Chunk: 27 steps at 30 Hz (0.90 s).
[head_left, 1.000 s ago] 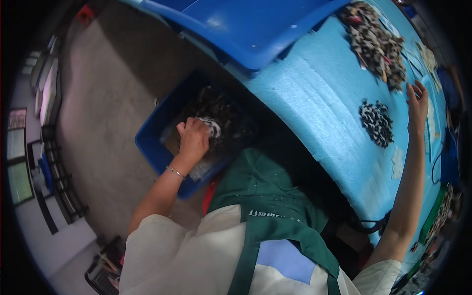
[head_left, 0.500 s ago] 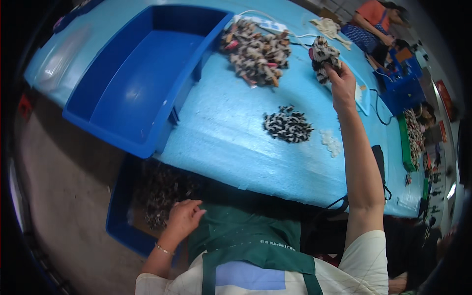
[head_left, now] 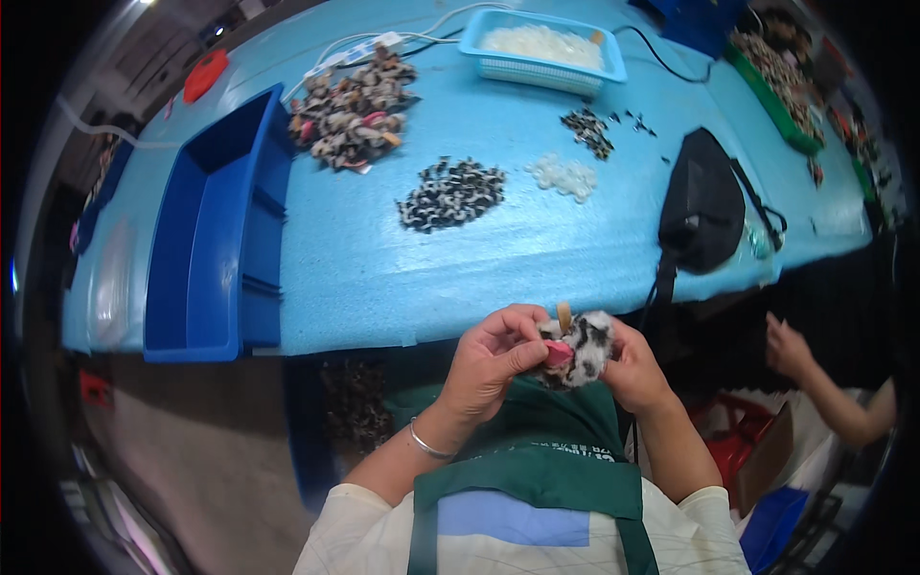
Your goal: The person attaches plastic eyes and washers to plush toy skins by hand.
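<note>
- While both hands were busy down near the lap, the bright blue table (head_left: 479, 259) took up most of the view, its near edge just above the hands.
- On the table's left side sat a deep blue bin (head_left: 216, 249), and behind it a heap of mixed dark and pinkish pieces (head_left: 353, 110).
- Mid-table was a pile of black-and-white bits (head_left: 451, 193), a small cluster of pale ones (head_left: 565, 176) just beside it, and a smaller dark scatter (head_left: 587, 130) further back.
- A light blue basket (head_left: 542, 45) with whitish stuff sat at the far edge, and a black bag (head_left: 702, 204) lay to the right with its strap hanging over the edge.
- Grey floor (head_left: 201, 460) showed lower left; another person's hand (head_left: 788, 347) was off to the right, well apart.
- The fluffy black-and-white spotted piece (head_left: 585, 347) was held below the table edge, in front of the green apron (head_left: 537, 460), with a pink bit on its left side and a small tan tab sticking up on top.
- The left hand (head_left: 494, 359) had its fingers curled in tight, thumb and fingertips pinching at the pink part.
- The right hand (head_left: 634, 366) wrapped around the piece's other side, fingers closed on it.
</note>
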{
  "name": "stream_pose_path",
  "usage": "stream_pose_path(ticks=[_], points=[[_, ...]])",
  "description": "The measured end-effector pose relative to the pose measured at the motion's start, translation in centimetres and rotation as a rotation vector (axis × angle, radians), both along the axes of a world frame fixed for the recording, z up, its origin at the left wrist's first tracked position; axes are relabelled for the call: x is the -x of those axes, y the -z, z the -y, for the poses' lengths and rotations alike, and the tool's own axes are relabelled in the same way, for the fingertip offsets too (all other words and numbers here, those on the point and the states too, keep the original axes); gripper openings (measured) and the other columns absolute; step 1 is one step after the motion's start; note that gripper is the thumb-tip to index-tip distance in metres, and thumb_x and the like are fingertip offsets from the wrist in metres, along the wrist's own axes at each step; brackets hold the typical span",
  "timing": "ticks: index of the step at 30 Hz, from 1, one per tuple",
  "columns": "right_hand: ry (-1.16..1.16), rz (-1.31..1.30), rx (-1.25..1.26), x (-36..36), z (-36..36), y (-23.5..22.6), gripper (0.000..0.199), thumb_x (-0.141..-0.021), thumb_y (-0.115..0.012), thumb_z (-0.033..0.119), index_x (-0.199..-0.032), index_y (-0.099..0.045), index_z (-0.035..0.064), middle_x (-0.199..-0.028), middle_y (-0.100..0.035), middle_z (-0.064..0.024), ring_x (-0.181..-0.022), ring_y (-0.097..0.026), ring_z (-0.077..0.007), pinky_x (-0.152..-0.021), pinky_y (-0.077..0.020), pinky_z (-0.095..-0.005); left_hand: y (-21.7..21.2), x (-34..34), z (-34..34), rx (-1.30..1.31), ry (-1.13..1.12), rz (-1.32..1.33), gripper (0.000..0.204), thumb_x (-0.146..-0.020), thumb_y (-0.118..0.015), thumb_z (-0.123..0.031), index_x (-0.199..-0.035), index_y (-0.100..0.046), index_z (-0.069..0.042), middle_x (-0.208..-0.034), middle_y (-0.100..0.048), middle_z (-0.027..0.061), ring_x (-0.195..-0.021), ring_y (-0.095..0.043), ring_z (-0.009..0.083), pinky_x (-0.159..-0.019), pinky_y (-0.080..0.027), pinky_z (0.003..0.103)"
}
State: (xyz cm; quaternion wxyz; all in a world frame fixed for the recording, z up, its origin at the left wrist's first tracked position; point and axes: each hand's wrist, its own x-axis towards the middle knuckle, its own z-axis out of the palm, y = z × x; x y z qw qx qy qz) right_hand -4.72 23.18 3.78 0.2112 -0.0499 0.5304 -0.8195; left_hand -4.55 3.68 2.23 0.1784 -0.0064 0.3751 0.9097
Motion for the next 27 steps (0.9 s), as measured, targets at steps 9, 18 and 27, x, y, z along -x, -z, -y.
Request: stream_pose_path(ticks=[9, 18, 27], points=[[0.036, -0.03, 0.009, 0.8, -1.8, 1.4, 0.028, -0.083, -0.057, -0.005, -0.11, -0.055, 0.0004, -0.098, -0.061, -0.0022, -0.095, -0.058, -0.0091, -0.085, -0.0458, -0.0241, -1.4, 0.1, -1.6, -0.143, 0.262, 0.33, 0.053, -0.077, -0.075, -0.007, -0.122, -0.047, 0.0, -0.113, -0.057, 0.0087, -0.106, -0.057, 0.0164, -0.093, -0.047, 0.031], [0.358, -0.47, -0.523, 0.1, -0.8, -0.4, 0.019, -0.081, -0.062, -0.001, -0.1, -0.062, -0.0002, -0.089, -0.054, -0.0054, -0.077, -0.053, -0.0131, -0.073, -0.0436, -0.0252, -0.8, -0.1, -1.7, 0.197, 0.053, 0.126, 0.044, -0.077, -0.072, 0.002, -0.118, -0.056, 0.0, -0.111, -0.062, 0.008, -0.097, -0.061, 0.0144, -0.089, -0.049, 0.03], [0.253, -0.333, -0.469, -0.7, 0.0, 1.3, 0.009, -0.082, -0.06, 0.002, -0.09, -0.061, 0.0006, -0.084, -0.057, -0.0095, -0.077, -0.059, -0.0182, -0.07, -0.0478, -0.03, -1.5, -0.9, -2.8, 0.412, 0.048, 0.026, 0.05, -0.076, -0.069, 0.003, -0.122, -0.049, 0.005, -0.111, -0.061, 0.0128, -0.1, -0.061, 0.0202, -0.086, -0.053, 0.033]])
